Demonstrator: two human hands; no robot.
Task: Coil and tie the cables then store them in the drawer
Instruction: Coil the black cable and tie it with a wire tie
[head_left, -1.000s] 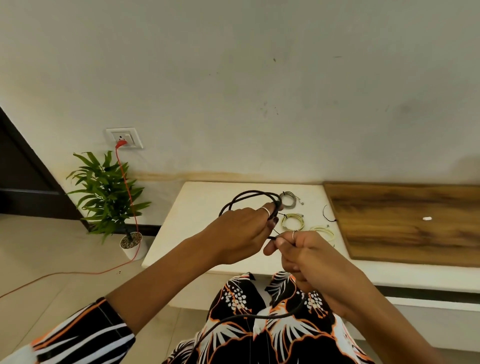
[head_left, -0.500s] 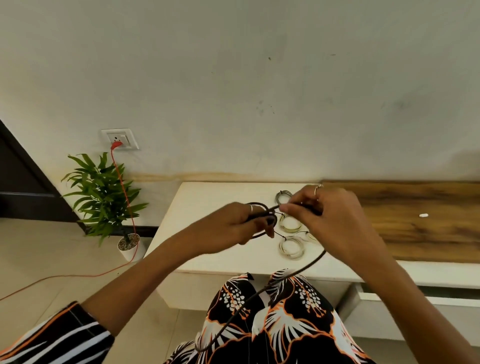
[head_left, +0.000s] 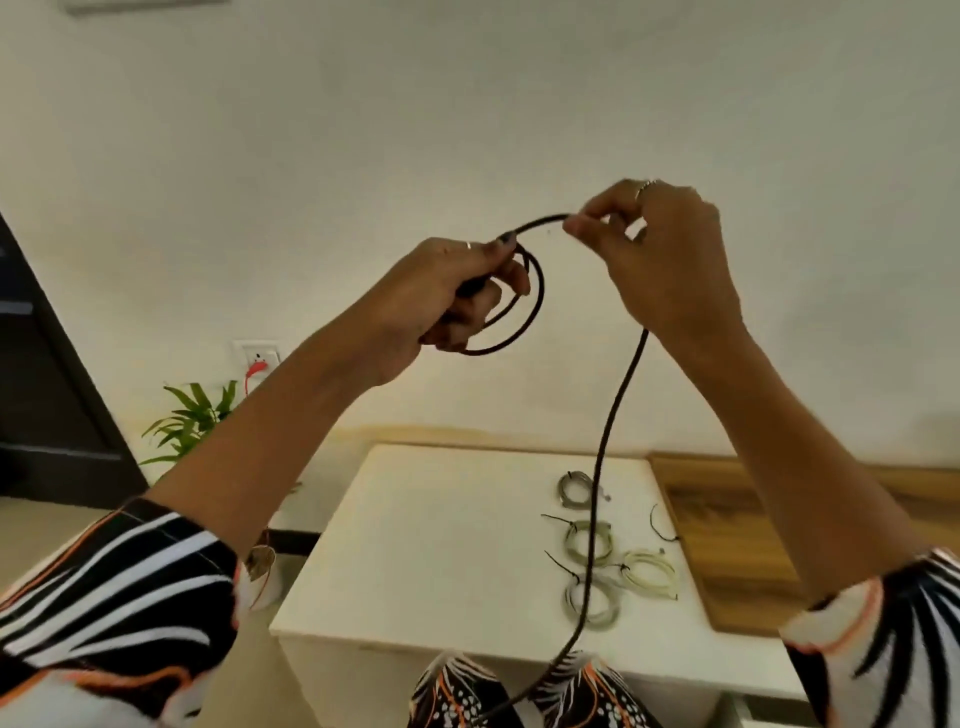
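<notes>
1. Left hand (head_left: 447, 296) raised, gripping black cable (head_left: 613, 415) loops, coil opening toward 3 o'clock.
2. Right hand (head_left: 660, 254) pinching cable; free length hanging toward 6 o'clock, nearly vertical.
3. Tied coils (head_left: 592, 540) on white table (head_left: 415, 545), 5 o'clock of hands.

Left hand (head_left: 441, 296) grips black cable (head_left: 613, 431) coil (right hand (head_left: 660, 260) pinches it).

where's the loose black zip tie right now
In the head view, the loose black zip tie lies on the white table, right side, between the coiled cables and the wooden board.
</notes>
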